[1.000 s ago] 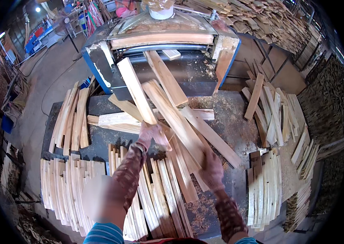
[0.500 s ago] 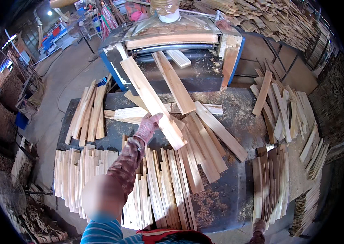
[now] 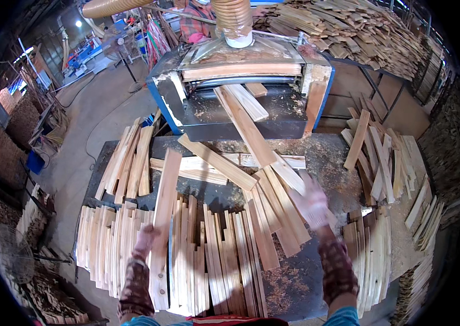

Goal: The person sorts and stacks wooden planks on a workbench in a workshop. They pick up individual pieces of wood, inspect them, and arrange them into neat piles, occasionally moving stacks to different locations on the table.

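My left hand (image 3: 146,239), in a pale glove, is closed on the edge of a long wooden board (image 3: 163,228) at the left front of the table. That board stands over a row of upright-looking slats, its far end raised. My gloved right hand (image 3: 313,202) reaches in from the right, fingers stretched out and blurred, over the near end of a board (image 3: 288,175) in the loose pile. Whether it touches that board I cannot tell. Another board (image 3: 246,127) lies from the planer's bed onto the pile, and one more board (image 3: 218,162) lies slanted to its left.
A planer (image 3: 241,70) with blue sides and a ribbed hose stands at the far side. Slats lie in rows along the table's front (image 3: 110,239) and right (image 3: 368,255). Sawdust covers part of the dark tabletop (image 3: 287,282). A large heap of boards (image 3: 344,35) lies behind.
My left hand has brought its board from the centre down to the left front. My right hand has come up from the lower right edge to the loose boards. The view has shifted slightly.
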`<state>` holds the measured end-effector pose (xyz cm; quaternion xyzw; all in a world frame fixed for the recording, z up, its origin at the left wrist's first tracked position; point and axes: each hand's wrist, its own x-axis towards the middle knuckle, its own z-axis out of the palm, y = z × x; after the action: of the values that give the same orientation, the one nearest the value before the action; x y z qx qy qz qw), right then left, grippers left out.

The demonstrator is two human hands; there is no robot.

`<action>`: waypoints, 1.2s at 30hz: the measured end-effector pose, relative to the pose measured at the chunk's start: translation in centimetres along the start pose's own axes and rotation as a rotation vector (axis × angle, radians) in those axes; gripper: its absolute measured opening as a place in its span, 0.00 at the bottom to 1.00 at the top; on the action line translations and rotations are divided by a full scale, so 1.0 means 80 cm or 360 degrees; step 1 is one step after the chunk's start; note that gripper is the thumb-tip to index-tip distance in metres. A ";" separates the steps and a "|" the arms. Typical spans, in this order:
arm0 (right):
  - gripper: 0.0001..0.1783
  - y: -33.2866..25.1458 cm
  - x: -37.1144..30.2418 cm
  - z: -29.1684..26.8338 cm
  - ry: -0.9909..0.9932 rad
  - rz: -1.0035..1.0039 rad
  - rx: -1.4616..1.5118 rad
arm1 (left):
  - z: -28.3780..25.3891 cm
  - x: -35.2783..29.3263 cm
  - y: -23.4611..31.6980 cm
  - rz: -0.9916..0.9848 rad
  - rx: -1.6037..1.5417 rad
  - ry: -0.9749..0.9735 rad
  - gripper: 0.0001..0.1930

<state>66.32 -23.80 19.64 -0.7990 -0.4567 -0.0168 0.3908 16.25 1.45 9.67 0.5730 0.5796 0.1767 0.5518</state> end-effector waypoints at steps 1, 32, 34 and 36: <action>0.35 -0.011 0.039 0.024 -0.0010 -0.0073 -0.0053 | -0.007 -0.006 -0.031 -0.0070 0.0171 0.0019 0.08; 0.44 -0.101 -0.309 0.122 -0.0617 0.0803 0.0312 | 0.095 -0.152 -0.016 -0.0159 -0.0702 -0.0493 0.18; 0.47 -0.035 -0.286 0.130 -0.0552 0.1038 -0.0122 | 0.046 -0.133 -0.060 -0.0145 -0.0400 -0.0282 0.19; 0.50 0.000 -0.279 0.136 -0.0691 0.0891 -0.0557 | -0.003 -0.105 -0.133 -0.0197 -0.0031 -0.0082 0.17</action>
<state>49.75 -32.85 3.49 -0.9321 -0.2835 0.1822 0.1325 8.88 -8.67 4.54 0.5351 0.5979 0.1331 0.5818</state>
